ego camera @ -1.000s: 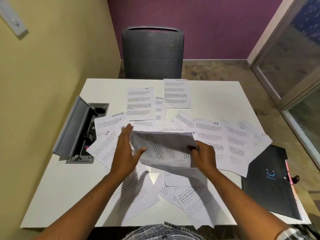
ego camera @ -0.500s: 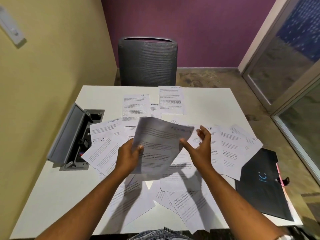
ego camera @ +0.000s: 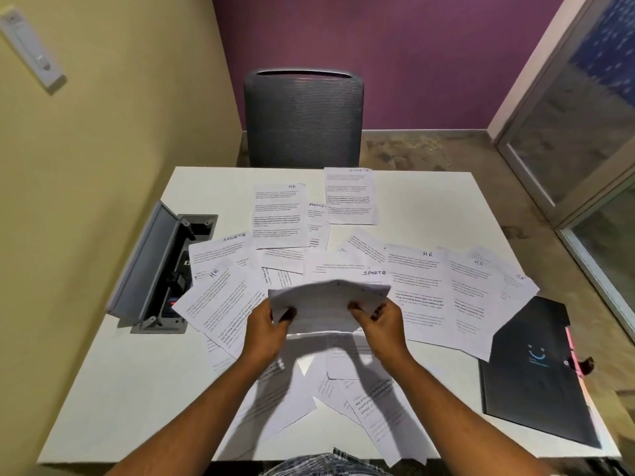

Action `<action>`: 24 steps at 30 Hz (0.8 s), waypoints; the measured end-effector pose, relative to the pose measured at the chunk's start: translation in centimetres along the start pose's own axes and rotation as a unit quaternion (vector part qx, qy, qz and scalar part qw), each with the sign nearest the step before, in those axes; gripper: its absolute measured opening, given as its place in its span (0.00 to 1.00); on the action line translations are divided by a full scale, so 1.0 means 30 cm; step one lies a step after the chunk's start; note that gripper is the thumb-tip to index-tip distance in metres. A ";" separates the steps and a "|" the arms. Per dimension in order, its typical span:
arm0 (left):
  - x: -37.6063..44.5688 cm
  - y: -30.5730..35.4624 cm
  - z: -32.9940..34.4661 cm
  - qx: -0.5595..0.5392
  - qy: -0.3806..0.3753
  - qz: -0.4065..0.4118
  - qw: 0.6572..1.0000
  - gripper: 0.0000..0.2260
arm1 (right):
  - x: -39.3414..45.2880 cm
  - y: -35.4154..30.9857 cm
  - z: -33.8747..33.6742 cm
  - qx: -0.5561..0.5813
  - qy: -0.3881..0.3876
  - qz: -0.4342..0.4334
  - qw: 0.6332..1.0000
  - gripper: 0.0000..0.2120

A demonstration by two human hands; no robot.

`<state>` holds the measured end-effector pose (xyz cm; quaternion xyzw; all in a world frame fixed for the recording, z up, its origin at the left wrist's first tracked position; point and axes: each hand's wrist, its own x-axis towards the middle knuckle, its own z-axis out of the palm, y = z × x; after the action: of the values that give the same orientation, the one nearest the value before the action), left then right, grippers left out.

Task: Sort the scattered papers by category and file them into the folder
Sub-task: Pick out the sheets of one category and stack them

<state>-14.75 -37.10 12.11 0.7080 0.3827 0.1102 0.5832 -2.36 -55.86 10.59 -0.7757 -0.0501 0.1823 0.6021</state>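
Several printed white papers lie scattered over the white table (ego camera: 120, 389), hand-labelled HR (ego camera: 280, 214), SPORTS (ego camera: 350, 195) and ADMIN (ego camera: 318, 221). I hold one sheet (ego camera: 326, 305) in the air above the middle of the pile. My left hand (ego camera: 264, 324) grips its left edge and my right hand (ego camera: 381, 322) grips its right edge. The sheet is tilted nearly flat, so its text is hidden. A black folder (ego camera: 539, 379) with a blue smile mark lies closed at the table's right front corner.
An open grey cable box (ego camera: 151, 269) is set into the table at the left, its lid raised. A grey mesh chair (ego camera: 304, 118) stands behind the far edge. A yellow wall runs along the left and a glass door stands at the right.
The sheet was lifted off the pile and held up facing me, then tipped down nearly flat. My right hand, which had let go, has closed on its right edge again.
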 end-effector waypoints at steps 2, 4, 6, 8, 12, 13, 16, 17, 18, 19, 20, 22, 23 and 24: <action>0.003 -0.036 0.009 0.023 -0.007 -0.011 1.000 0.17 | -0.009 0.052 0.014 -0.005 -0.031 0.014 0.999 0.13; 0.004 -0.051 0.019 0.013 -0.006 -0.027 1.000 0.16 | -0.005 0.071 0.022 -0.023 -0.035 0.020 0.999 0.12; 0.006 -0.046 0.023 0.002 0.003 -0.027 1.000 0.14 | 0.003 0.076 0.028 -0.031 -0.021 0.018 0.999 0.09; 0.007 -0.046 0.022 0.005 0.011 -0.011 1.000 0.09 | 0.001 0.071 0.027 -0.027 -0.014 -0.006 1.000 0.10; -0.010 -0.072 0.026 0.020 -0.005 -0.014 1.000 0.12 | -0.007 0.117 0.019 -0.102 -0.064 0.004 0.993 0.08; -0.015 -0.087 0.030 0.019 -0.007 -0.020 1.000 0.14 | -0.010 0.136 0.021 -0.143 -0.077 0.022 0.987 0.08; -0.030 -0.100 0.045 0.002 0.006 -0.031 1.000 0.14 | -0.018 0.171 0.029 -0.144 -0.065 0.034 0.987 0.13; -0.032 -0.098 0.046 0.000 0.009 -0.029 1.000 0.14 | -0.017 0.166 0.028 -0.129 -0.049 0.032 0.990 0.15; -0.034 -0.093 0.048 -0.002 0.006 -0.026 1.000 0.13 | -0.017 0.156 0.028 -0.117 -0.036 0.029 0.992 0.16; -0.037 -0.093 0.048 0.004 0.000 -0.028 1.000 0.13 | -0.014 0.154 0.027 -0.113 -0.029 0.034 0.993 0.16; -0.040 -0.096 0.049 0.015 -0.009 -0.030 0.999 0.13 | -0.013 0.161 0.025 -0.117 -0.029 0.038 0.992 0.16; -0.038 -0.128 0.052 0.039 -0.021 -0.039 0.998 0.17 | -0.015 0.186 0.023 -0.152 -0.048 0.059 0.985 0.18; -0.037 -0.144 0.057 0.048 -0.028 -0.045 0.997 0.18 | -0.018 0.196 0.023 -0.168 -0.057 0.070 0.982 0.20; -0.039 -0.149 0.062 0.052 -0.031 -0.049 0.997 0.17 | -0.018 0.206 0.021 -0.175 -0.065 0.078 0.979 0.21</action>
<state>-16.27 -39.14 7.82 0.7210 0.4037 0.0393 0.5618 -3.97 -57.11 4.68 -0.8571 -0.0596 0.2666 0.4368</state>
